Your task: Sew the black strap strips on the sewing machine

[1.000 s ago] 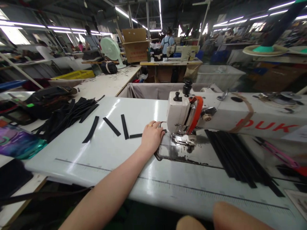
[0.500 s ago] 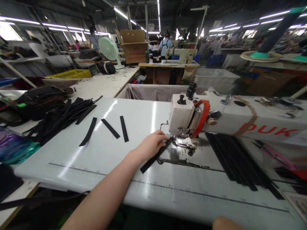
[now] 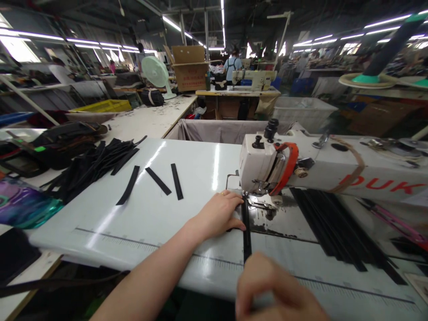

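A narrow black strip (image 3: 246, 232) runs from under the sewing machine's (image 3: 259, 162) needle area straight toward me. My left hand (image 3: 223, 213) lies palm down on the white tabletop. Its fingertips and thumb press on the strip's left edge, close to the presser foot. At the strip's near end is my right hand (image 3: 272, 287), slightly blurred, fingers curled in a pinch. It covers the very tip of the strip, so the grip itself is partly hidden.
Several black strips (image 3: 331, 229) lie to the right under the machine arm, near pink-handled snips (image 3: 396, 223). Three loose strips, one a short strip (image 3: 177, 181), lie left, before a heaped pile (image 3: 95, 165). A ruler line (image 3: 354, 290) crosses the table's front.
The strip has swung from a leftward slant to pointing straight at me. My left hand has shifted right with its thumb lower. My right hand has come up from the bottom edge to the strip's end.
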A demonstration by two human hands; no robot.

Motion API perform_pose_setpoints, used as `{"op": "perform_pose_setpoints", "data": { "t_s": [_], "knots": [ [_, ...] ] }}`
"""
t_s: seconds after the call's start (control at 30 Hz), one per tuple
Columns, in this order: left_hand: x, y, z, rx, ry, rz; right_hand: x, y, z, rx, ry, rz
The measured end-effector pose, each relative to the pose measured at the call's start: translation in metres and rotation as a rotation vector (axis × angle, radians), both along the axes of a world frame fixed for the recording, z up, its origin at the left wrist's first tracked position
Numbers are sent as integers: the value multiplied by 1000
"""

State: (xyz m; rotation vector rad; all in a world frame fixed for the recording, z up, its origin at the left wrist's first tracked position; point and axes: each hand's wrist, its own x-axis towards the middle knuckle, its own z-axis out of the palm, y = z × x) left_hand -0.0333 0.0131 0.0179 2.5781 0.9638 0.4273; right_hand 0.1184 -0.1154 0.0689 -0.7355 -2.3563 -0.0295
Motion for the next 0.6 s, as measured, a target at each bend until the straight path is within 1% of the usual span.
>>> {"op": "perform_pose_setpoints", "data": {
  "t_s": [0.07, 0.13, 0.2, 0.23, 0.3, 0.37, 0.47, 0.6],
  "knots": [
    [1, -2, 2, 14, 18, 13, 25, 27, -22, -134, 0, -74],
    [-1, -3, 5, 9, 20, -21, 48, 50, -46, -238, -31, -135],
    [-4, -3, 8, -16, 20, -76, 63, 63, -66, -247, -54, -134],
    [-5, -4, 9, -28, 19, -95, 67, 65, -72, -258, -68, -112],
    [-6, -5, 10, -41, 9, -101, 70, 64, -79, -272, -82, -89],
    [-5, -6, 10, -35, -5, -81, 69, 59, -81, -274, -90, -92],
    [-2, -6, 6, -14, 2, -72, 68, 56, -81, -259, -92, -121],
    [1, -4, 0, 20, 33, -82, 70, 59, -85, -247, -67, -137]
  ]
}}
